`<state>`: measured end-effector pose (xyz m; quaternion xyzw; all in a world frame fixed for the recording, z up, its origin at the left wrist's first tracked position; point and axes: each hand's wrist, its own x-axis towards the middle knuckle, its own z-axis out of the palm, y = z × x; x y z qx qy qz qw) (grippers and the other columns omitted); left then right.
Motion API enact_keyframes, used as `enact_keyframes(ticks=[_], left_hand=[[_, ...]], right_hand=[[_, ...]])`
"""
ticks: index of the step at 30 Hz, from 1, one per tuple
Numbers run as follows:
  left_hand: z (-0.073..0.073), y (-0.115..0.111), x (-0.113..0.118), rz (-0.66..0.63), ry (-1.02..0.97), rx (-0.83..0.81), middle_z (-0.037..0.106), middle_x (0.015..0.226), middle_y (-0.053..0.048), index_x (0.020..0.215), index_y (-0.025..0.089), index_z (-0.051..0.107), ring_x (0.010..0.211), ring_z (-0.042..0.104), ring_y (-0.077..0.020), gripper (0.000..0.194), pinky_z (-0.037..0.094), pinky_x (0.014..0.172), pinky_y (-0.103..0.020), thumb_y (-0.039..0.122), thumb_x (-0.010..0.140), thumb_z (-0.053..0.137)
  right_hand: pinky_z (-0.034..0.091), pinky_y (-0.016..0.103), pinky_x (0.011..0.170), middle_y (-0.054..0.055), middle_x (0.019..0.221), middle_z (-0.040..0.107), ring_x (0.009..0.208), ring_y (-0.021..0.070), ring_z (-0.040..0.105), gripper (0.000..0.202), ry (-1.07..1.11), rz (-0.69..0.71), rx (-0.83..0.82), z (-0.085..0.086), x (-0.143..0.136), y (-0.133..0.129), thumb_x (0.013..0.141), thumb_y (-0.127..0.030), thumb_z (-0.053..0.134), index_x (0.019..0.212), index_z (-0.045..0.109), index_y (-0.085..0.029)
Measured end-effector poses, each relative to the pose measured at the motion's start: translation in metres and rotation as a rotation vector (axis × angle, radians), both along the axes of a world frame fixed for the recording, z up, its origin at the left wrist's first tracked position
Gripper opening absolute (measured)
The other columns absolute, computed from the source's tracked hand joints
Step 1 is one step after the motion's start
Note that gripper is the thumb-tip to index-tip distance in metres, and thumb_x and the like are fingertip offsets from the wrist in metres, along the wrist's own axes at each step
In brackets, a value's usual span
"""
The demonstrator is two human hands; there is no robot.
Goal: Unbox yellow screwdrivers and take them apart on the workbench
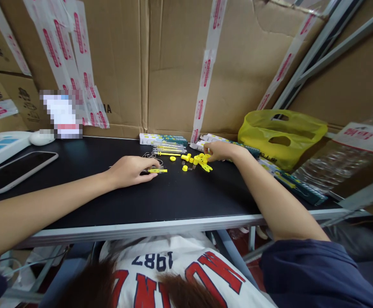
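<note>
My left hand (134, 171) is closed round a small clear-and-yellow part (157, 170) above the black tabletop (173, 201). To the right, my right hand (217, 151) reaches down with bent fingers at a pile of yellow plastic parts (202, 161); whether it grips one cannot be made out. Between the hands lie a yellow ring (173, 158), a yellow cap (185, 168) and small dark springs (190, 168). Behind them several clear tubes and a yellow rod (170, 154) lie side by side. Thin metal wire pieces (148, 155) are just behind my left hand.
Printed boxes (164, 140) stand at the back, with more boxes (302, 188) at the right. A yellow bag (257, 137) and a large plastic bottle (330, 149) are at the right. A phone (16, 171) and a white power strip (5, 149) lie at the left.
</note>
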<state>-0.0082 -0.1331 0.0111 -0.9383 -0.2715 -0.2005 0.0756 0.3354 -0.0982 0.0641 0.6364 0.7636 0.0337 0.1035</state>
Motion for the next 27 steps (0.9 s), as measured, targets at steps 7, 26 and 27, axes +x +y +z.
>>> enact_keyframes(ticks=[7, 26, 27], left_hand=[[-0.002, 0.002, 0.000, -0.006, -0.002, 0.003, 0.070, 0.087, 0.000, 0.108, 0.023, 0.061, 0.075, 0.063, -0.0143, 0.031, 0.037, 0.063, -0.021, 0.044, 0.091, 0.047], [-0.001, -0.002, 0.002, -0.017, -0.001, -0.004, 0.070, 0.089, 0.000, 0.109, 0.024, 0.060, 0.075, 0.064, -0.0134, 0.028, 0.038, 0.062, -0.020, 0.042, 0.091, 0.047], [-0.001, -0.002, 0.003, -0.021, 0.003, 0.004, 0.070, 0.090, 0.000, 0.109, 0.024, 0.060, 0.076, 0.064, -0.0136, 0.028, 0.038, 0.063, -0.020, 0.042, 0.092, 0.047]], right_hand=[[0.040, 0.030, 0.068, 0.012, 0.107, 0.066, 0.092, 0.0244, 0.061, 0.028, 0.014, 0.101, 0.345, 0.011, -0.028, -0.029, 0.082, -0.027, 0.058, 0.108, 0.060, -0.018], [0.036, 0.020, 0.054, -0.001, 0.067, 0.064, 0.053, 0.0066, 0.046, 0.016, 1.030, 0.440, -0.231, -0.036, -0.110, -0.051, 0.083, -0.032, 0.055, 0.085, 0.054, -0.016], [0.036, 0.020, 0.054, -0.001, 0.067, 0.064, 0.053, 0.0064, 0.046, 0.016, 1.028, 0.436, -0.238, -0.036, -0.110, -0.051, 0.083, -0.032, 0.055, 0.084, 0.054, -0.016]])
